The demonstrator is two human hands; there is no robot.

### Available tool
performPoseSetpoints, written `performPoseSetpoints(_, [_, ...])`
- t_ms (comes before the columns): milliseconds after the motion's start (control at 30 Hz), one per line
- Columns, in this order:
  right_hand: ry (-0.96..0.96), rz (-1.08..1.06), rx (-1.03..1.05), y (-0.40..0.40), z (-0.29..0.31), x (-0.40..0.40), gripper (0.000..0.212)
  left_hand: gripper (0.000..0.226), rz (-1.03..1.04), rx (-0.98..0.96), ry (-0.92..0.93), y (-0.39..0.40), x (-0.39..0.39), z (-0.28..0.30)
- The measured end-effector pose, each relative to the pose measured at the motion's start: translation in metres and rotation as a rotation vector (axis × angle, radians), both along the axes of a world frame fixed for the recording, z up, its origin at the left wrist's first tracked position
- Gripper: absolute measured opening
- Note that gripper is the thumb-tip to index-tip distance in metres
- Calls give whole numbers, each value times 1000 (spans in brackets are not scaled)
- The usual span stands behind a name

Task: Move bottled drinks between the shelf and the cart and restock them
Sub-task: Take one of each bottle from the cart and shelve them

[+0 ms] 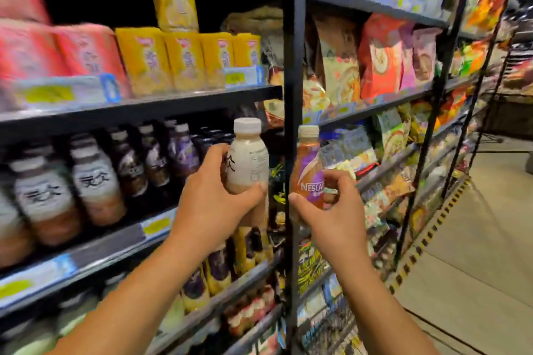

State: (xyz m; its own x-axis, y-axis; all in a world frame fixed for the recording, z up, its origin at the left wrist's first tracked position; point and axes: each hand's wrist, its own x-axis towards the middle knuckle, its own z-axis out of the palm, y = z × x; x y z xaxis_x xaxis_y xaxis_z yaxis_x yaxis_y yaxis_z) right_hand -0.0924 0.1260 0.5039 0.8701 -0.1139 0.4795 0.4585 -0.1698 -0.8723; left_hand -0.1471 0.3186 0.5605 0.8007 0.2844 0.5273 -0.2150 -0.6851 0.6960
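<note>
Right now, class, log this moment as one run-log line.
left hand: holds white bottle | right hand: holds Nescafe bottle | place: drinks shelf

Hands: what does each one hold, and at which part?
Left hand grips the white bottle round its lower body. Right hand grips the Nescafe bottle round its lower body.

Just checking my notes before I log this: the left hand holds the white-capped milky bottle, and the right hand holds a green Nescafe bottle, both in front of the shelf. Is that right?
Not quite: the Nescafe bottle in the right hand is orange-brown with a purple label, not green, as the head view shows. The left hand does hold the white-capped milky bottle, both in front of the shelf.
</note>
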Motion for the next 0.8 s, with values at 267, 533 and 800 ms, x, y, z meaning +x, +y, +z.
performPoseSetpoints(267, [2,281,-55,123,5,-3,43,56,257,-18,51,99,-61,0])
performPoseSetpoints(533, [53,461,-116,179,16,13,34,40,505,-135,134,139,-99,8])
performPoseSetpoints(800, [203,573,-89,197,42,40,31,40,601,-227,145,156,-95,20])
